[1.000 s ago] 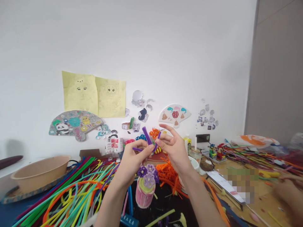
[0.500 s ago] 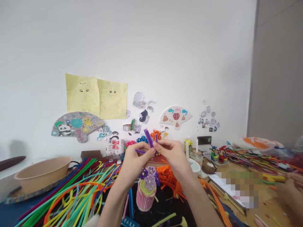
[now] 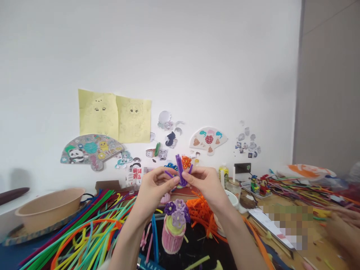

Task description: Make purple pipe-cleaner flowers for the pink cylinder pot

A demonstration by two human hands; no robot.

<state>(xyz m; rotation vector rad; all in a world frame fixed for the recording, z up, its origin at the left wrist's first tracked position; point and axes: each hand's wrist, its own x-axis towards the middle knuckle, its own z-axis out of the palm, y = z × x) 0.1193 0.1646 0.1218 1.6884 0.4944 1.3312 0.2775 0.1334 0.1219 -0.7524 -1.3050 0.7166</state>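
Note:
A small bundle of purple pipe cleaners (image 3: 180, 167) stands upright between my two hands, with short ends splayed out to either side. My left hand (image 3: 159, 185) pinches it from the left with thumb and fingers. From the right, the thumb and fingers of my right hand (image 3: 201, 182) close on the same bundle. Below them is a pink pleated pot (image 3: 173, 240) with a yellow-green top and several purple pipe-cleaner flowers (image 3: 178, 218). Behind my hands, partly hidden, are orange (image 3: 186, 162) and blue flowers.
Loose colourful pipe cleaners (image 3: 92, 232) cover the left side, beside a tan basin (image 3: 50, 206). Orange pipe-cleaner pieces (image 3: 201, 212) lie near my right wrist. Further right are a jar (image 3: 233, 187), toy figures (image 3: 263, 184) and another person's hand (image 3: 343, 228).
The purple bundle has turned more upright, and its side ends now spread outward. My left hand has shifted slightly left, uncovering more of the pot. The other person's hand has moved a little.

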